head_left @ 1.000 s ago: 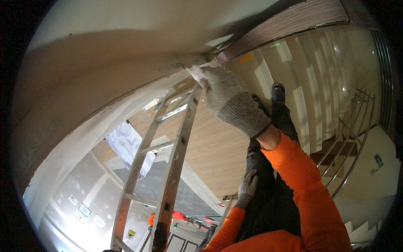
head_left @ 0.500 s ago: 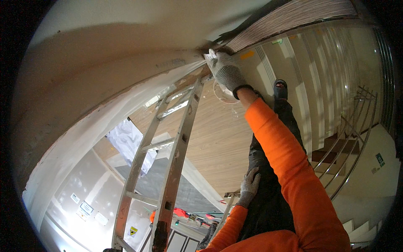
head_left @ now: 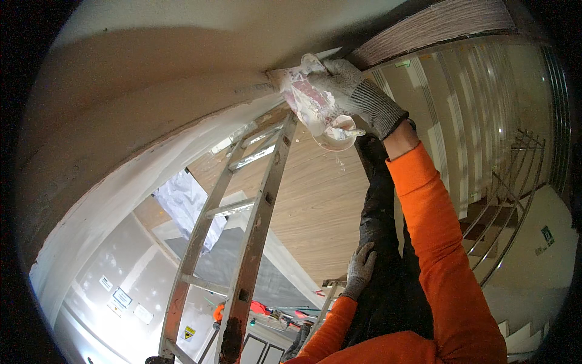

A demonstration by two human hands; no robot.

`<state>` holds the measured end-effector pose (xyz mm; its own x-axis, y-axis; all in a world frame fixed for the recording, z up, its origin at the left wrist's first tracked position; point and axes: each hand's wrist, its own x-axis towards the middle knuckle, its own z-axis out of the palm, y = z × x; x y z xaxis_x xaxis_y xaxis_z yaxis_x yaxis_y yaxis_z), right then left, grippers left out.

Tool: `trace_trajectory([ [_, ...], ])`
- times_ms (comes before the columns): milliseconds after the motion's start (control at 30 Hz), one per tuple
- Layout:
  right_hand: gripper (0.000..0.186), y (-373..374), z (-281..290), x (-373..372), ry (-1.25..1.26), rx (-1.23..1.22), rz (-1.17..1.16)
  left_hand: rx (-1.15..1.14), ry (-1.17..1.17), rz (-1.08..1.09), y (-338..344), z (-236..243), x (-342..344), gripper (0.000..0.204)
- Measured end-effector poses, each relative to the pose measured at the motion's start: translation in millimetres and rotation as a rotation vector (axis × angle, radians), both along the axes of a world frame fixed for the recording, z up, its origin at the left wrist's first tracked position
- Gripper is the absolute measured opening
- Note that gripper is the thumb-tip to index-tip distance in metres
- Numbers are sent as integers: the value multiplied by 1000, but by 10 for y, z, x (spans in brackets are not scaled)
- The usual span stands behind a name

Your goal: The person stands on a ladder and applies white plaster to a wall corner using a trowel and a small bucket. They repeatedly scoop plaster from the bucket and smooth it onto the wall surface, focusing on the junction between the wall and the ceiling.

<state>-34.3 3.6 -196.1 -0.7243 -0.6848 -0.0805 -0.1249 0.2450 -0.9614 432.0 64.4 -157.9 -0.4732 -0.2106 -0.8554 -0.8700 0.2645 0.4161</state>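
Note:
My right hand (head_left: 357, 91), in a grey knit glove, is raised to the lower edge of the wall. It is closed on a trowel (head_left: 310, 97) whose broad, pinkish face is smeared with white plaster. The tool's far end is close to the wall edge; whether it touches, I cannot tell. Partly behind the trowel, a round clear tub (head_left: 335, 145) holds white paste, and a pale stick-like end pokes out. My left hand (head_left: 361, 270), gloved too, rests with fingers stretched out along my dark trouser leg (head_left: 382, 242).
A worn metal ladder (head_left: 257, 224) stands left of me, above a wood-look floor (head_left: 309, 200). To the right are stairs (head_left: 436, 103) with a metal handrail (head_left: 515, 212). White sheeting (head_left: 188, 206) lies beyond the ladder. A wood-grained panel (head_left: 436, 30) runs along the top right.
My right hand has moved slightly right and turned, bringing the trowel's plastered face into view. My sandalled foot on the stairs no longer shows. The left hand stays on my leg.

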Motion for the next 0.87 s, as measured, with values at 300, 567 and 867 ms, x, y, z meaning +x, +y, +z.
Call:
trace_trajectory([
  [300, 30, 142, 266, 43, -192, 116, -90, 6, -25, -2, 9, 54, -63, 38],
  [567, 30, -226, -124, 663, 176, 46, -458, -1, 16, -19, 51, -27, 15, 39],
  [867, 39, -640, -163, 768, 169, 228, -405, 22, 51, 49, 105, -64, 53, 37],
])
